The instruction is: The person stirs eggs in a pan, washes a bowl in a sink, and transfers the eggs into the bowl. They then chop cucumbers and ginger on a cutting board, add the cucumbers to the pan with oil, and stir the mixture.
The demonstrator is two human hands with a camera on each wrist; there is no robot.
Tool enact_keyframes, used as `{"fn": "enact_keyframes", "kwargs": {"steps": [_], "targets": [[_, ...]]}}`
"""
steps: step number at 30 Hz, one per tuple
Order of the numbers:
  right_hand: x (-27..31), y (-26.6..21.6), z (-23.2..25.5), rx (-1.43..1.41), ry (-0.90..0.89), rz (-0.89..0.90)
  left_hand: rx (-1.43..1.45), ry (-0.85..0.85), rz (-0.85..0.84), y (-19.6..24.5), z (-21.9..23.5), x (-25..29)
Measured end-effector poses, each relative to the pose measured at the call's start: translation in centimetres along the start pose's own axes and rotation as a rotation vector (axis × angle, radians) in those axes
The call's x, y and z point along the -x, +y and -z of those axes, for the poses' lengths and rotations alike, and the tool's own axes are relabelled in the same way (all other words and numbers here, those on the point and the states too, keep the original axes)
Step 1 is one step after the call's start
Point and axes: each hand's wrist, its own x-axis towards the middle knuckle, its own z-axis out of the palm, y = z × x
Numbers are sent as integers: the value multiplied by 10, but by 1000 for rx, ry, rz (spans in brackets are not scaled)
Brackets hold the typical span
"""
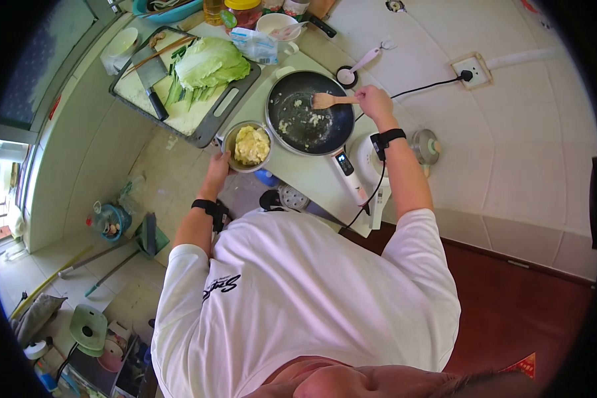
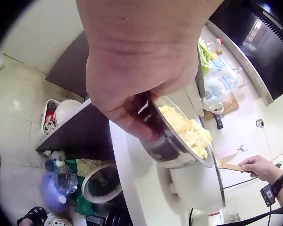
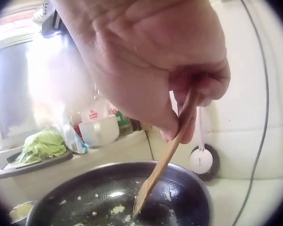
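The left hand (image 1: 217, 169) gripped the rim of a metal bowl (image 1: 247, 146) full of yellow scrambled egg, with the fingers curled round its edge, so the bowl stayed close against the frying pan (image 1: 310, 113) on the white surface (image 1: 312, 174); held like this, the food had only a short way to go between pan and bowl. The right hand (image 1: 374, 101) was closed on the handle of a wooden spatula (image 1: 331, 100), whose flat end reached down into the pan, where only small bits of egg were left on the dark bottom. The pan's own handle pointed toward the person, away from the working hand. Behind, a cutting board (image 1: 186, 116) carried cabbage (image 1: 211, 63) and a cleaver (image 1: 150, 71), well apart from the pan.
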Motion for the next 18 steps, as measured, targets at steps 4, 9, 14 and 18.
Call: {"fn": "enact_keyframes", "kwargs": {"steps": [4, 9, 14, 18], "targets": [[-12, -11, -16, -5, -9, -7, 39, 8, -3, -9, -2, -2], [-17, -24, -16, -65, -94, 190, 92, -16, 12, -18, 1, 1], [-13, 22, 9, 105, -39, 115, 81, 11, 22, -15, 3, 12], [-2, 46, 1, 165, -118, 54, 61, 33, 22, -18, 8, 12]]}}
